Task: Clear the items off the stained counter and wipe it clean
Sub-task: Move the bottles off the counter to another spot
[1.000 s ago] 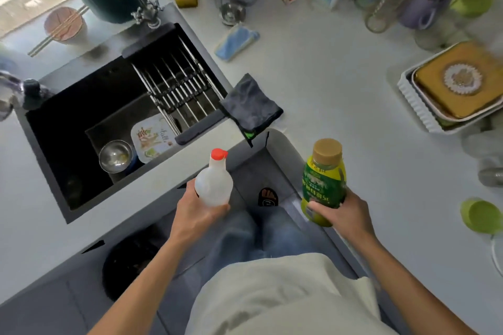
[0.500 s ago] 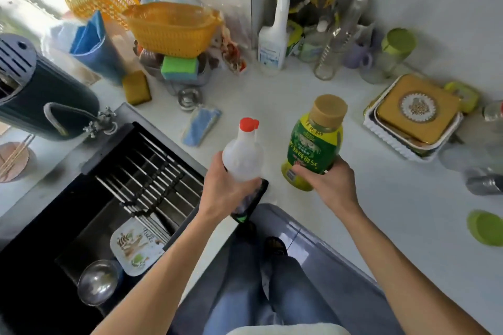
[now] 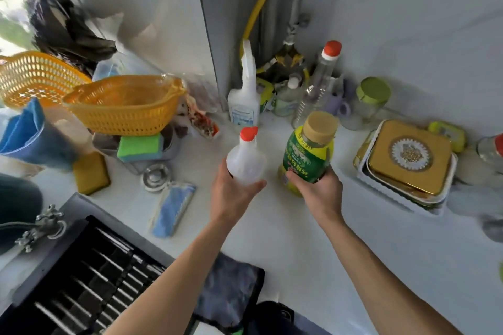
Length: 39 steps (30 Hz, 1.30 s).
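We see both forearms reaching forward over the white desk (image 3: 285, 247), side by side and slightly converging. The left hand (image 3: 231, 193) has its fingers curled round the lower body of a translucent white bottle (image 3: 245, 163), which stands upright above the hand and carries a red cap with a small spout. The right hand (image 3: 318, 193) grips, from below and behind, the base of a green and yellow bottle (image 3: 307, 155); this one tilts a little toward the left and bears a green printed label and a wide tan cap. The two bottles sit just beside each other without touching, above the desk near its back corner. Behind them, against the wall, we note a white spray bottle (image 3: 245, 100) and a tall clear bottle (image 3: 315, 92) with a red cap. To the right lies a gold tin (image 3: 408, 158) in a white tray. A dark cloth (image 3: 231, 291) hangs over the desk's near edge, beside the black sink (image 3: 81, 280), and an orange basket (image 3: 122, 103) stands at left.
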Each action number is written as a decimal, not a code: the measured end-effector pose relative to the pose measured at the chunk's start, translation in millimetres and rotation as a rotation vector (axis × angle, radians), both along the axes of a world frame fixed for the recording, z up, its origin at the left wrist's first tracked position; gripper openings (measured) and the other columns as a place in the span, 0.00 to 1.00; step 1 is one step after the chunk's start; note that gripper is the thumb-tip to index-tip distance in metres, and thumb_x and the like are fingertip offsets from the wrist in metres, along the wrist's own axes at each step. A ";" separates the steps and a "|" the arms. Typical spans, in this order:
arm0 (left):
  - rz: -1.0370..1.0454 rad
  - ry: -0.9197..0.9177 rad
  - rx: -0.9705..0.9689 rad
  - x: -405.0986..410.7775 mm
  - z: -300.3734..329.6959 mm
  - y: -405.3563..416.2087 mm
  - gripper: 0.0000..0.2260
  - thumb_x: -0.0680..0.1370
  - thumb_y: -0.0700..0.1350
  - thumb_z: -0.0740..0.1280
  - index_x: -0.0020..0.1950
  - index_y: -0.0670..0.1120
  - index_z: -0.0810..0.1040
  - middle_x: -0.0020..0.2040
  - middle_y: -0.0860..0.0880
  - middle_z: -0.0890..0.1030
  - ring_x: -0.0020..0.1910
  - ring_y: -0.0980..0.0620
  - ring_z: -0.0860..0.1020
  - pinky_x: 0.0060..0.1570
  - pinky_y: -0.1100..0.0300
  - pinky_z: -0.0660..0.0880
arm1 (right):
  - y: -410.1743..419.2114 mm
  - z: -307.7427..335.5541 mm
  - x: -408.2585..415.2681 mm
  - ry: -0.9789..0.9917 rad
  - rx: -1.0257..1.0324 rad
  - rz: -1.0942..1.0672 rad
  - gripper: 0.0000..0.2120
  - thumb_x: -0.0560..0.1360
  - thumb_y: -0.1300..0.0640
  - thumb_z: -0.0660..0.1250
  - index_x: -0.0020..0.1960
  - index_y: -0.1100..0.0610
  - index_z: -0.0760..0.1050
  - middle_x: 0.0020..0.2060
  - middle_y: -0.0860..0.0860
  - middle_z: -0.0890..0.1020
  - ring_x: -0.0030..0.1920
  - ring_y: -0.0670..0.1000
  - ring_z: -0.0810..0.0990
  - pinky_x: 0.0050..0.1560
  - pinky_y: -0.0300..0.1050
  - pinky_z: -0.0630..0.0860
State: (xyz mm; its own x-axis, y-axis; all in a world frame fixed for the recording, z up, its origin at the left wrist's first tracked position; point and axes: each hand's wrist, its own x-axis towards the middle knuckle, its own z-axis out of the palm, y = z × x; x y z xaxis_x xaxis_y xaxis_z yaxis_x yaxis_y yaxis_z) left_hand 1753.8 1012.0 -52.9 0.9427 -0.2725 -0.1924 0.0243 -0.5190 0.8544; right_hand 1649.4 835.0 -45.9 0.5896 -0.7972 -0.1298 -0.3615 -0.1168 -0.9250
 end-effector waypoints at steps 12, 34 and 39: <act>-0.019 -0.038 -0.067 50.6 -27.8 -36.4 0.45 0.61 0.60 0.85 0.71 0.64 0.64 0.61 0.61 0.77 0.58 0.54 0.76 0.45 0.69 0.71 | -23.5 -36.9 46.4 0.001 -0.029 0.061 0.30 0.60 0.38 0.81 0.59 0.43 0.76 0.45 0.24 0.81 0.47 0.28 0.80 0.42 0.22 0.72; -0.351 0.266 0.369 -145.7 9.5 117.3 0.06 0.81 0.47 0.68 0.53 0.58 0.84 0.40 0.65 0.85 0.42 0.70 0.81 0.43 0.77 0.71 | 49.5 19.7 -182.1 0.492 0.172 0.460 0.09 0.79 0.55 0.69 0.56 0.45 0.83 0.48 0.42 0.85 0.48 0.40 0.83 0.56 0.40 0.78; -0.471 0.318 0.483 -202.6 13.7 153.6 0.07 0.81 0.49 0.69 0.55 0.61 0.84 0.44 0.65 0.84 0.45 0.69 0.82 0.45 0.76 0.71 | 63.1 22.5 -259.8 0.677 0.259 0.542 0.10 0.79 0.52 0.66 0.58 0.44 0.81 0.50 0.41 0.85 0.51 0.42 0.83 0.58 0.41 0.77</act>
